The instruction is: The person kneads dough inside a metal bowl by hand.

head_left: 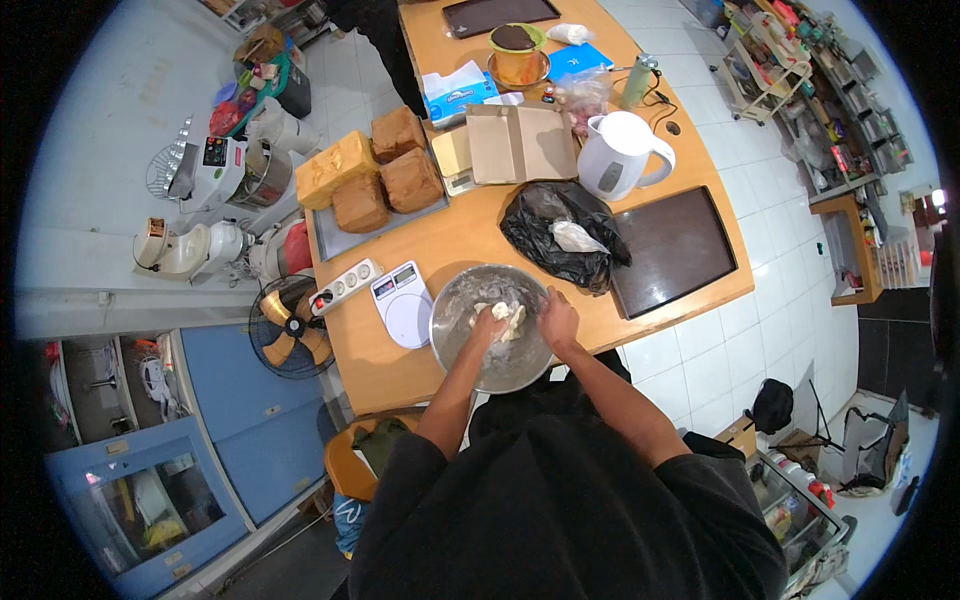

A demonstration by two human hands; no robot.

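A large steel bowl [460,355] rests at the front edge of the wooden table, with pale, floury dough [512,316] inside. My left hand [488,324] is down in the bowl, its fingers closed on the dough. My right hand [557,325] grips the bowl's right rim. Just left of the bowl are a white digital scale [404,315] and a white power strip [343,284]. Behind it to the right lies a crumpled black plastic bag [530,236] with a white bundle [577,240] on it.
Brown and yellow loaves [408,183] sit on a tray at back left, near an open cardboard box [534,145]. A white kettle [616,150] and dark tray [672,247] are at right. A fan [294,325] stands left. A person's dark-clad leg [380,55] shows beyond the table.
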